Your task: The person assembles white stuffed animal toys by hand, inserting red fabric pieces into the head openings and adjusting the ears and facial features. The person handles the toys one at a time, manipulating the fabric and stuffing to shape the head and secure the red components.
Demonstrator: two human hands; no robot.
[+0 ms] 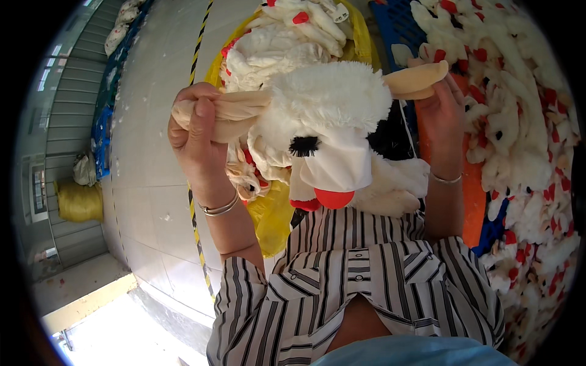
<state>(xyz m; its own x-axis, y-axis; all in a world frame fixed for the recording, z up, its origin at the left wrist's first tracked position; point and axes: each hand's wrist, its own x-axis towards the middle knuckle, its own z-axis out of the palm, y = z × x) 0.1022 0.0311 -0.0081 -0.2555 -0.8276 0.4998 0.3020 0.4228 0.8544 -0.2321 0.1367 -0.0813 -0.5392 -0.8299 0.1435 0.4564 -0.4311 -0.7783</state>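
Observation:
A white plush animal skin [332, 100] hangs limp and unstuffed between my hands, in front of my chest. Its head has a black lash patch and a red nose [334, 199]. My left hand [198, 128] is closed round one beige ear [241, 110], which is bunched in the fingers, thumb on top. The other beige ear [417, 80] stretches out to my right hand [444, 107], whose fingers pinch it near the tip. Part of the plush body [390, 186] droops below the head toward my striped shirt.
Ahead, a yellow sack [364, 36] holds more white plush skins [274, 52]. To the right, a large heap of similar skins [513, 116] lies by a blue plastic pallet [390, 24] and an orange panel [473, 201]. Black-and-yellow tape [197, 43] marks the tiled floor [149, 152].

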